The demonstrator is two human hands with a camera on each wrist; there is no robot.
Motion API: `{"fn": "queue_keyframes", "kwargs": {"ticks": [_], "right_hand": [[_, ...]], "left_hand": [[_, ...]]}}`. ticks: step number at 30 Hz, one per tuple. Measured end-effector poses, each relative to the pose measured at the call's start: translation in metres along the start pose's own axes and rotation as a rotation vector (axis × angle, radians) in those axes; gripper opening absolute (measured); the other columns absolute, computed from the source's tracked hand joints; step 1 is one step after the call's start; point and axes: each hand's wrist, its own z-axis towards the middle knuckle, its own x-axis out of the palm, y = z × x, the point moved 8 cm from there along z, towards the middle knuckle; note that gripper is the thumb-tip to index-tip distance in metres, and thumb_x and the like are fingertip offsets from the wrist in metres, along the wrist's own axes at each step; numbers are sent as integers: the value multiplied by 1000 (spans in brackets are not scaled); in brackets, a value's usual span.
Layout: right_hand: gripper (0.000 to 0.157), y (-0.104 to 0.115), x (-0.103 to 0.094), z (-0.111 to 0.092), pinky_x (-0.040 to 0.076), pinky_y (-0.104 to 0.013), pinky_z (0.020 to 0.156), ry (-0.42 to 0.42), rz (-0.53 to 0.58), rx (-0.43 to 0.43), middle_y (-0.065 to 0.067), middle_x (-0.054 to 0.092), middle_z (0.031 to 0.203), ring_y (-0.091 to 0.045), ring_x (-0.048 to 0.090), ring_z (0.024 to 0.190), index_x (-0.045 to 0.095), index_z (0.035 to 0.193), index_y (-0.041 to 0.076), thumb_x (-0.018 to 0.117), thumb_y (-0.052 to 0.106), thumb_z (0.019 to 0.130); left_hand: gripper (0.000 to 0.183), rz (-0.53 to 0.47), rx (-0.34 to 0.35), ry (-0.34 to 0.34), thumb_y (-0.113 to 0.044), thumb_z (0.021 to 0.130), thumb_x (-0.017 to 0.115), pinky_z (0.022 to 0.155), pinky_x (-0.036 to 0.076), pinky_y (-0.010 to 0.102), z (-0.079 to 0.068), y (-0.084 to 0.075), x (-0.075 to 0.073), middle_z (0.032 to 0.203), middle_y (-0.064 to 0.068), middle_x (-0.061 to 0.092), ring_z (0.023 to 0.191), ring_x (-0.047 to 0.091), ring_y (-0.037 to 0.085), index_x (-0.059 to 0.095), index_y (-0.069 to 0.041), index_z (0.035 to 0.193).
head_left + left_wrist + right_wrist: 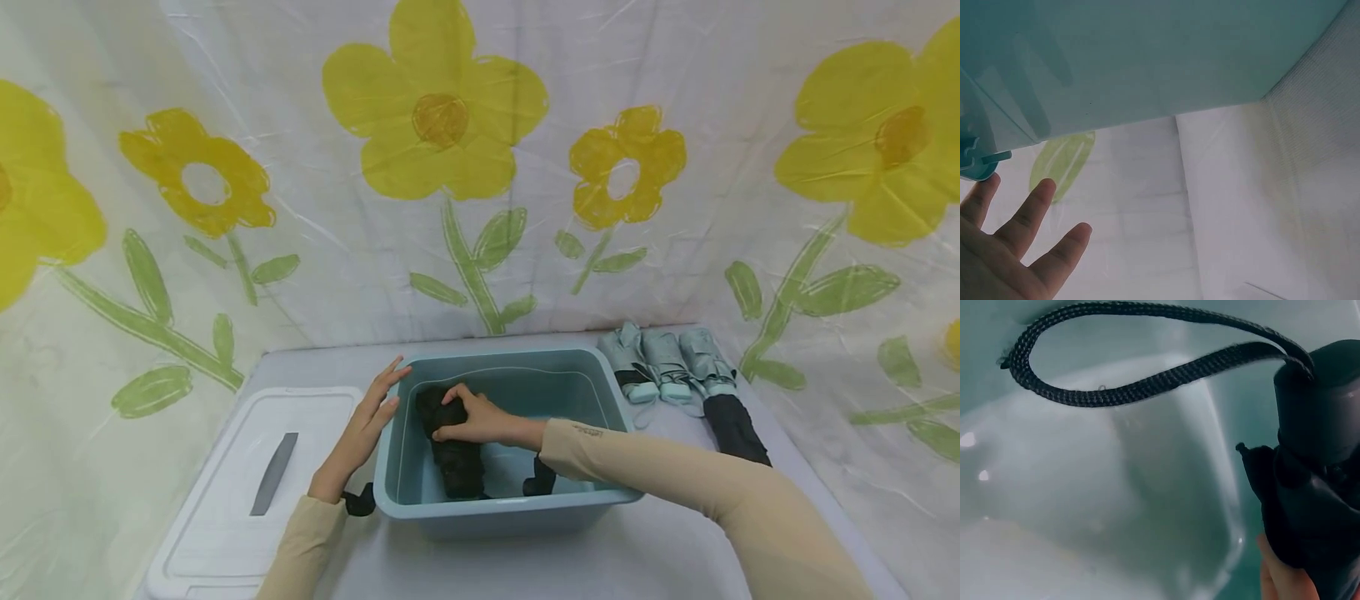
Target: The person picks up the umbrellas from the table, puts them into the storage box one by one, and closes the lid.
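My right hand reaches into a blue-grey plastic bin, thumb and fingers curled round a black folded umbrella. A looped wrist strap extends from the umbrella's handle end in the right wrist view. Dark folded fabric lies along the bin's left side, just below that hand. My left hand rests at the bin's left rim with its fingers extended. In the left wrist view, the straight fingers stand beside the bin's outer wall.
A white lid with a grey handle lies left of the bin. Several pale blue folded umbrellas line the back right, with a black wrapped item in front. Another black piece shows inside the bin, under the right sleeve.
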Motion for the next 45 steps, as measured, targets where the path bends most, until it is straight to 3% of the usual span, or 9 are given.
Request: {"fn": "queue_keyframes", "kwargs": {"ticks": [4,12,20,25,28,35,45], "right_hand": [[44,-1,5,3,43,-45,87,7,-22,1,-19,43,127,-30,45,110,42,114,21,68,37,80],[44,-4,13,8,42,-45,87,6,-23,28,-20,44,126,-29,44,108,44,112,18,69,33,79],[44,-8,22,11,43,-41,80,-2,-13,60,-20,43,118,-27,44,102,43,109,19,70,34,78],[43,-13,26,13,42,-42,80,-5,3,85,-20,41,116,-28,44,101,42,109,18,69,33,79],[42,-17,29,14,42,-45,83,1,17,102,-21,39,117,-30,44,102,41,109,17,68,31,80],[38,-22,39,15,40,-49,88,38,28,111,-24,35,121,-34,42,106,39,108,17,66,30,83],[37,-21,42,14,39,-50,93,86,27,107,-26,35,121,-36,42,110,42,108,15,68,21,83]], "left_hand": [[44,-2,4,3,-12,99,36,101,16,69,0,10,1,155,1,17,142,12,29,35,-20,143],[44,-9,15,9,-10,99,35,101,16,69,2,8,1,155,6,16,141,12,31,35,-17,143],[43,-10,17,26,-5,98,34,99,15,70,1,-26,-2,152,22,16,139,12,40,34,0,140],[43,-3,0,25,-4,97,35,101,15,69,2,-29,-2,152,21,16,139,12,40,35,1,140],[43,-22,-2,18,-4,97,35,101,15,69,2,-23,-1,153,18,16,140,11,39,35,-2,141],[43,-20,9,-10,-17,100,34,102,15,68,2,11,2,155,3,16,142,11,25,35,-21,143],[42,-18,16,-3,-17,101,33,103,14,67,0,11,2,155,5,16,142,11,25,35,-22,143]]}}
